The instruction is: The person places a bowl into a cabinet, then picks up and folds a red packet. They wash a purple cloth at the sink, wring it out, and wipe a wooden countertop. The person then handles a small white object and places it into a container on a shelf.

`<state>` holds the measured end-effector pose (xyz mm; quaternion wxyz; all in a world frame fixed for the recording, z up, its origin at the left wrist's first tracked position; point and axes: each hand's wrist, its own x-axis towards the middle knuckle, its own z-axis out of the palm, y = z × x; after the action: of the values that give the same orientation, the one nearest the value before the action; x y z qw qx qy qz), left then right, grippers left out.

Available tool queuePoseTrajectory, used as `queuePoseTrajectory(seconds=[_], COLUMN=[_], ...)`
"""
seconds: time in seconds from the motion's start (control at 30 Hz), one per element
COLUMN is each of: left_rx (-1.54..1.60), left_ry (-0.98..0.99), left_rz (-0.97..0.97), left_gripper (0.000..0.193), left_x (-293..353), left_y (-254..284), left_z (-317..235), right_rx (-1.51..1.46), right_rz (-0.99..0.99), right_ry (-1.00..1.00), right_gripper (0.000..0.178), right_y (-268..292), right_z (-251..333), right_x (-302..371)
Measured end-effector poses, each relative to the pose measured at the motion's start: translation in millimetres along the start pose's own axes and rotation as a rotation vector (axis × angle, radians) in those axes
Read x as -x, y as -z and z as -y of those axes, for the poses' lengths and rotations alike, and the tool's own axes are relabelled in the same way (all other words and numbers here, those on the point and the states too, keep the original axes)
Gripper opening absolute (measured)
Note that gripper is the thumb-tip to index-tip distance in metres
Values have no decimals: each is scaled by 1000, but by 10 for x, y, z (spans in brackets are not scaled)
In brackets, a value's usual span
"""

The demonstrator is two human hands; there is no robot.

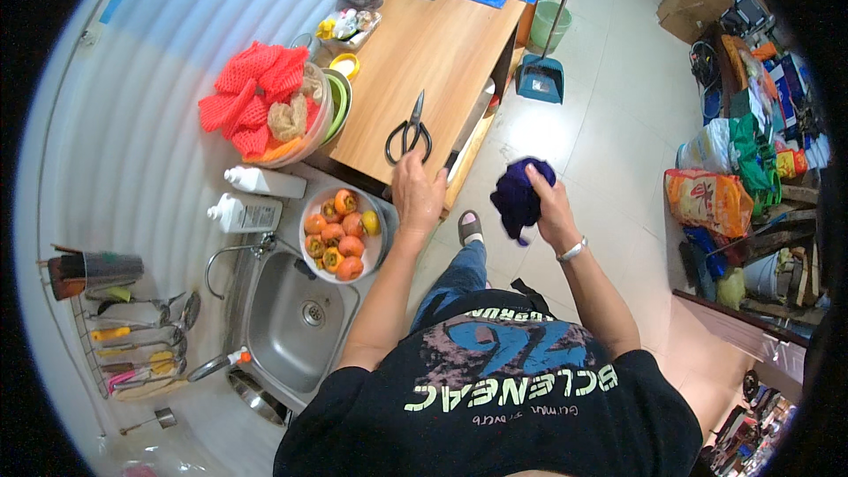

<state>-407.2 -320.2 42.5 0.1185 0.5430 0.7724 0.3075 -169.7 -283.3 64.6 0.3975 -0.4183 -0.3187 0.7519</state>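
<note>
My right hand [551, 210] grips a bunched dark purple cloth [518, 198], held out in front of me to the right above the floor. The cloth hangs in folds, and its full shape is hidden. My left hand [419, 193] is at the near corner of the wooden table [415, 35], empty, with its thumb apart from the fingers. Its fingertips are right by the handles of black-handled scissors [409, 134]; whether they touch, I cannot tell. The scissors lie on the tabletop, blades pointing away. Beside my left wrist stands a white bowl [306, 261] of orange persimmons [333, 234].
A steel sink [296, 336] is at my left, with white bottles [247, 212] behind it. Red foam netting [256, 93] fills a tub beside the table. A dustpan [540, 79] stands on the floor past the table. Bags [707, 203] and boxes crowd the right side.
</note>
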Motion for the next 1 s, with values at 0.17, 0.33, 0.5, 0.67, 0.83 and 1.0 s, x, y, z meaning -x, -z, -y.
queuePoseTrajectory(seconds=[0.17, 0.33, 0.5, 0.67, 0.83, 1.0], left_rx=[-188, -152, -119, -104, -29, 63], left_ry=[209, 252, 333, 491, 505, 580], left_rz=[92, 135, 200, 175, 41, -123], left_gripper=[93, 94, 96, 104, 99, 95], left_x=[-396, -569, -770, -936, -886, -777], left_y=[-183, -235, -113, -141, -225, -307], left_z=[317, 413, 299, 240, 161, -241], right_rx=[198, 1119, 1395, 1769, 1743, 1739], right_rz=[-43, -87, -137, 142, 212, 279], right_ry=[335, 902, 978, 755, 876, 772], right_gripper=[22, 60, 77, 67, 59, 65], right_y=[-567, -609, -560, -292, -592, -1180], right_z=[706, 875, 718, 226, 335, 232], right_x=[-824, -1918, -2606, -3353, -4000, -4630])
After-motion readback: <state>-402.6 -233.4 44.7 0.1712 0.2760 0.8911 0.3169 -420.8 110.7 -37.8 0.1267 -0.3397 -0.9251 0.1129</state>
